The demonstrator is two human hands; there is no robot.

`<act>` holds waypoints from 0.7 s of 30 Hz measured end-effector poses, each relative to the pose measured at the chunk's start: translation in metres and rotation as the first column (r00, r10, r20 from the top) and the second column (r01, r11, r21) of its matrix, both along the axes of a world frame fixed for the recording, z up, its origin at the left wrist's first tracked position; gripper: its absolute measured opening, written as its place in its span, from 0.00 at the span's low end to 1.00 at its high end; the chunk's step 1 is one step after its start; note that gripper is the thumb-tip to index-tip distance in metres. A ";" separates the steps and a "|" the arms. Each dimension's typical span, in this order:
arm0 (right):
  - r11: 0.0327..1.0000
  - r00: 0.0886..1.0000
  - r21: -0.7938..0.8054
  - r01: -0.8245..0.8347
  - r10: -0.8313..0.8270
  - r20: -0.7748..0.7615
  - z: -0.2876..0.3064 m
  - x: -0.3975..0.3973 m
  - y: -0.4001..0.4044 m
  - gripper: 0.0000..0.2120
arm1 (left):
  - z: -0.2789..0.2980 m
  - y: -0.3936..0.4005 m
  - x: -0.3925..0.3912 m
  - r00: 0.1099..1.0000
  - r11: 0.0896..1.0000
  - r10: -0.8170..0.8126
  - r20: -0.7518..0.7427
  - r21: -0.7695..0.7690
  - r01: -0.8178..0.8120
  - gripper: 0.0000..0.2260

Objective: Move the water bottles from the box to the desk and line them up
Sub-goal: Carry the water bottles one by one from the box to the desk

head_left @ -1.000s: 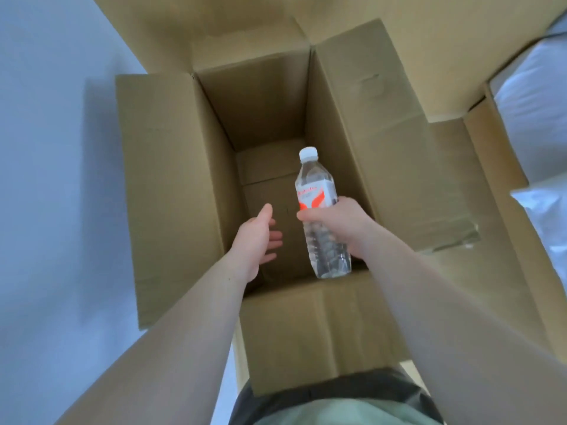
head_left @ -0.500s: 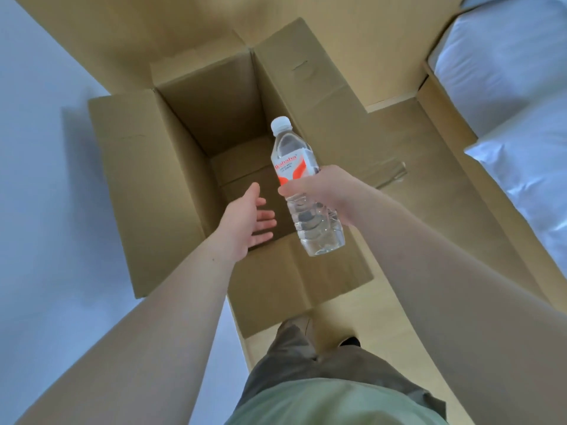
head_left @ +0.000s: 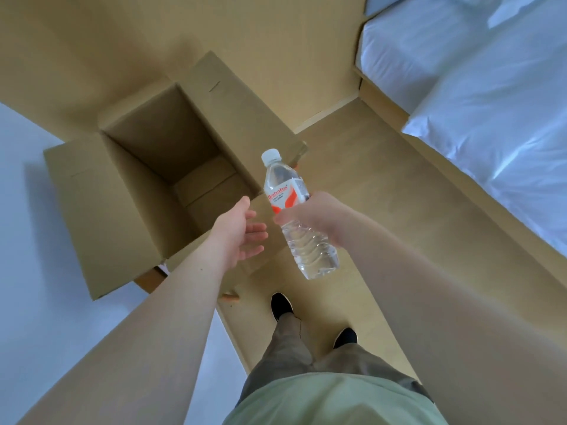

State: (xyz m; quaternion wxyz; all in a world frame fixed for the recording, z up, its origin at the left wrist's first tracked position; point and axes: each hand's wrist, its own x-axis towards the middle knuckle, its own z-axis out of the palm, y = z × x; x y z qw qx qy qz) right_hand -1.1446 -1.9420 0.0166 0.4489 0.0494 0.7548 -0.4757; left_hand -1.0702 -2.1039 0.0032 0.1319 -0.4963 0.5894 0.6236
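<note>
Bottle: the water bottle [head_left: 299, 216] is hanging in mid-air, clear of the box [head_left: 129, 191] and just off its right flap, tilting with the white cap [head_left: 271, 155] pointing up and away and the base swinging back toward the person.
Label: a white and orange band is wrapping the upper half; the lower half is showing clear ribbed plastic with water inside.
Right hand: the right hand [head_left: 316, 217] is gripping the bottle round its middle, fingers clenching just under the label, thumb tip showing on the near side.
Left hand: the left hand [head_left: 237, 233] is reaching out beside the bottle, palm turning toward it, fingers released and spread, holding nothing and touching nothing.
Box: the cardboard box is standing open on the floor, all flaps folding outward, and only its bare bottom is showing inside.
Person: two dark shoes [head_left: 281, 305] are standing on the tan floor [head_left: 383, 210] near the box, with olive trousers and a pale green top filling the bottom edge.
Bed: a bed [head_left: 478, 102] with white bedding is running along the right side, well apart from the box.
Left side: a pale wall is filling the left edge beside the box.
</note>
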 end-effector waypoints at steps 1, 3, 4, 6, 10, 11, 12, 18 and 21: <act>1.000 1.000 0.004 0.020 -0.020 0.009 -0.004 0.004 0.013 0.26 | -0.001 0.011 0.001 0.999 0.999 -0.034 0.007 -0.006 0.034 0.18; 0.998 0.997 0.008 0.070 -0.070 0.034 -0.011 0.013 0.040 0.24 | -0.002 0.033 0.003 0.994 0.994 -0.110 0.021 0.000 0.110 0.19; 0.995 0.994 0.009 0.102 -0.102 0.049 -0.015 0.018 0.053 0.23 | -0.003 0.044 0.003 0.988 0.989 -0.148 0.032 0.003 0.148 0.19; 0.987 0.984 0.017 0.162 -0.163 0.073 -0.022 0.028 0.078 0.23 | -0.006 0.065 0.004 0.974 0.976 -0.217 0.056 0.017 0.217 0.19; 0.957 0.951 0.044 0.286 -0.289 0.104 -0.035 0.045 0.122 0.22 | -0.012 0.099 -0.002 0.927 0.930 -0.366 0.084 0.054 0.363 0.19; 0.944 0.937 0.052 0.327 -0.331 0.111 -0.038 0.048 0.132 0.22 | -0.014 0.107 -0.005 0.912 0.916 -0.401 0.089 0.062 0.396 0.19; 0.928 0.920 0.059 0.368 -0.372 0.120 -0.041 0.051 0.142 0.22 | -0.015 0.114 -0.008 0.896 0.900 -0.435 0.092 0.067 0.430 0.20; 0.802 0.787 0.071 0.594 -0.597 0.155 -0.051 0.070 0.190 0.21 | -0.021 0.168 -0.039 0.760 0.768 -0.641 0.108 0.101 0.633 0.20; 0.727 0.711 0.058 0.684 -0.682 0.169 -0.056 0.082 0.207 0.19 | -0.026 0.196 -0.052 0.667 0.675 -0.738 0.106 0.109 0.730 0.19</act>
